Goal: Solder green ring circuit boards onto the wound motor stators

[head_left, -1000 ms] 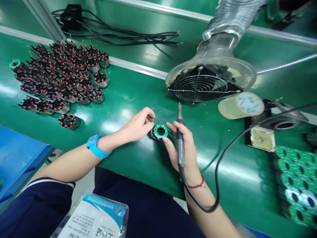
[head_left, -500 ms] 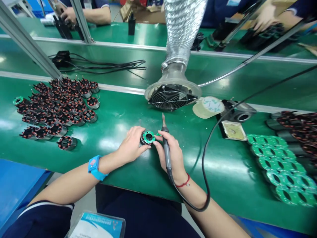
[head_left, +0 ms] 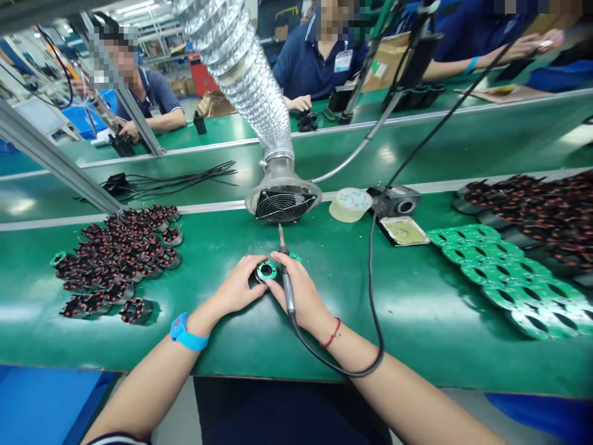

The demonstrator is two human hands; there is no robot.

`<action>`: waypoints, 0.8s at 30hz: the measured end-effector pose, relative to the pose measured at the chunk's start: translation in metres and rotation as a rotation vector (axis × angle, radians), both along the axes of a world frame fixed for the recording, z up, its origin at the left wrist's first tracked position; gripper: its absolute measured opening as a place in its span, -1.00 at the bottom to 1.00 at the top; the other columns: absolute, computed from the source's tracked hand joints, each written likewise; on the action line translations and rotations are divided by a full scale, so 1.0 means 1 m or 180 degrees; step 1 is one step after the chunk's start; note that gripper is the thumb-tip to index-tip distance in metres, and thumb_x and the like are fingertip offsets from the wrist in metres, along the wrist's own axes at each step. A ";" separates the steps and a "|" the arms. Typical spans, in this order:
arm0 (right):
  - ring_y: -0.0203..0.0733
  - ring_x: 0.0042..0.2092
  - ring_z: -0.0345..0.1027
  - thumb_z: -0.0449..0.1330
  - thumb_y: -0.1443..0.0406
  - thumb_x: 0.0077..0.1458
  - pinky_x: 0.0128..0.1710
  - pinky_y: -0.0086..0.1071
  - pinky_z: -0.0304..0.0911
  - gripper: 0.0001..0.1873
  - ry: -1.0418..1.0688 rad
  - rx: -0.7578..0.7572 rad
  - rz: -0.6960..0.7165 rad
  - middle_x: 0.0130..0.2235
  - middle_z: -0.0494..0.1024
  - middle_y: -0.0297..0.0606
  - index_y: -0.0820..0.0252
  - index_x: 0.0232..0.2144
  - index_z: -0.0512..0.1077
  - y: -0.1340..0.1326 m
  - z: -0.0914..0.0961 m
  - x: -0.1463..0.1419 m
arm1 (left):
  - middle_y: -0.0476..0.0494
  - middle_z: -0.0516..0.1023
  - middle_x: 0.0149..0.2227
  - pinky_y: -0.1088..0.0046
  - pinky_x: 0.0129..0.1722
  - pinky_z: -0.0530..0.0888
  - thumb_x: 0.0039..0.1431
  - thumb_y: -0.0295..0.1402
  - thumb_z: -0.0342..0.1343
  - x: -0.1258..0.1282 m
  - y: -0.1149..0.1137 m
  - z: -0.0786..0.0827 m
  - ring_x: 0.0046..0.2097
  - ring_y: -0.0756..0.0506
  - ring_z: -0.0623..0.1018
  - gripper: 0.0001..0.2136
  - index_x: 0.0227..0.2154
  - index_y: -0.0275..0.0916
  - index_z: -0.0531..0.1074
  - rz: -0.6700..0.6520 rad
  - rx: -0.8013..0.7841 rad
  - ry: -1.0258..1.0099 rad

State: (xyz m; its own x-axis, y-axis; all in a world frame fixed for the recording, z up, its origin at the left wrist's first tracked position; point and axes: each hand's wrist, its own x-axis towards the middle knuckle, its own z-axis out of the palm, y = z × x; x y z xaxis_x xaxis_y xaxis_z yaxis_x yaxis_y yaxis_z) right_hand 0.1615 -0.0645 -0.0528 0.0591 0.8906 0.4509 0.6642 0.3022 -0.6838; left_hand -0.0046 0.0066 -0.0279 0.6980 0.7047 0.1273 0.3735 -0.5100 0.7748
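Note:
My left hand is closed around the side of a motor stator with a green ring-shaped circuit board on top. My right hand holds a soldering iron, its tip pointing away from me toward the fan. The thumb and fingertips of that same hand touch the right edge of the ring board. Just behind my right fingers, part of another green board shows on the bench; the rest is hidden.
Copper-wound stators cluster at left. A fume extractor fan hangs ahead. Right of it stand a round pale tub and a soldering iron stand with a sponge tray. Green board panels and more stators lie farther right. Co-workers sit opposite.
The head view has tilted up, bringing more of the co-workers into sight. My right fingers have come in closer over the ring board, and both hands still hold their things.

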 end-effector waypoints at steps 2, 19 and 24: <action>0.01 0.02 0.36 0.15 0.29 0.16 0.03 -0.01 0.32 -0.51 -0.0015 -0.0040 0.0133 0.02 0.48 -0.10 0.11 0.14 0.23 0.004 0.000 0.000 | -0.35 0.34 0.14 0.07 0.21 0.31 0.09 -0.40 0.13 -0.001 -0.003 -0.003 0.16 -0.24 0.39 -0.46 0.14 -0.25 0.15 0.0159 -0.0164 -0.0075; 0.00 -0.08 0.37 0.23 0.30 0.11 -0.06 -0.07 0.34 -0.60 -0.0157 0.0145 -0.0091 -0.07 0.54 -0.12 0.14 0.02 0.33 0.013 -0.003 -0.002 | -0.23 0.48 0.01 0.16 0.13 0.37 0.04 -0.48 0.18 0.003 -0.007 -0.017 0.03 -0.18 0.48 -0.58 0.00 -0.23 0.33 0.0733 -0.0275 -0.0364; -0.01 -0.11 0.40 0.23 0.30 0.09 -0.09 -0.08 0.36 -0.60 -0.0212 0.0255 -0.0077 -0.11 0.56 -0.13 0.12 0.01 0.35 0.009 0.003 0.000 | -0.25 0.47 0.02 0.15 0.16 0.35 0.03 -0.43 0.20 -0.003 0.000 -0.014 0.06 -0.18 0.47 -0.58 0.00 -0.24 0.34 0.0414 -0.0261 -0.0357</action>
State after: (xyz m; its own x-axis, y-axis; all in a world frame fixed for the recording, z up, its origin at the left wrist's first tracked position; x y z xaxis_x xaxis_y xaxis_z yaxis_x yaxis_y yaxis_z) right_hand 0.1614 -0.0559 -0.0499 0.0476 0.8503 0.5242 0.7152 0.3373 -0.6121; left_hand -0.0073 0.0071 -0.0424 0.5851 0.7992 0.1377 0.3410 -0.3965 0.8523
